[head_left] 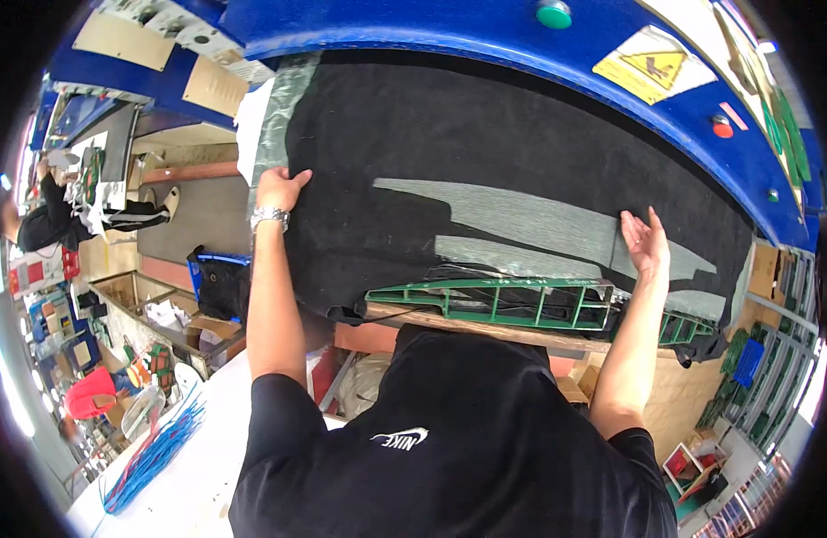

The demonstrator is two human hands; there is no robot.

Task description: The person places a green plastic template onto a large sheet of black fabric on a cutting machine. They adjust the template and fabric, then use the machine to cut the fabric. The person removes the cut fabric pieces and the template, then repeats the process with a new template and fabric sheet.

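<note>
Black felt-like fabric, one large sheet (485, 134), fills the centre of the view from about ten o'clock round to three o'clock, spread flat over a work surface beneath the curved blue frame of a machine (485, 40). It looks soft and limp, probably light for its size, likely to sag and crease rather than hold a shape, and its fuzzy face should grip skin rather than slide; the edges seem the sensible places to take hold, one at each side. Two pale grey-green strips (521, 215) lie across its lower right part, and a further pale strip (283, 108) runs along its left edge at eleven o'clock. The person's left hand (281, 188) rests at that left edge near ten o'clock, fingers curled over the border of the cloth, a metal wristwatch (270, 216) on the wrist. The right hand (645, 240) sits at about three o'clock, fingers spread and slightly bent, palm turned partly up, touching or just above the fabric; whether it pinches anything I cannot tell. One green metal lattice frame (521, 303) lies along the near edge of the sheet at five o'clock. Toward eight o'clock, one bundle of blue cords (153, 453) lies on a white table (198, 475). At nine o'clock another person in dark clothes (46, 220) works at a distance.
</note>
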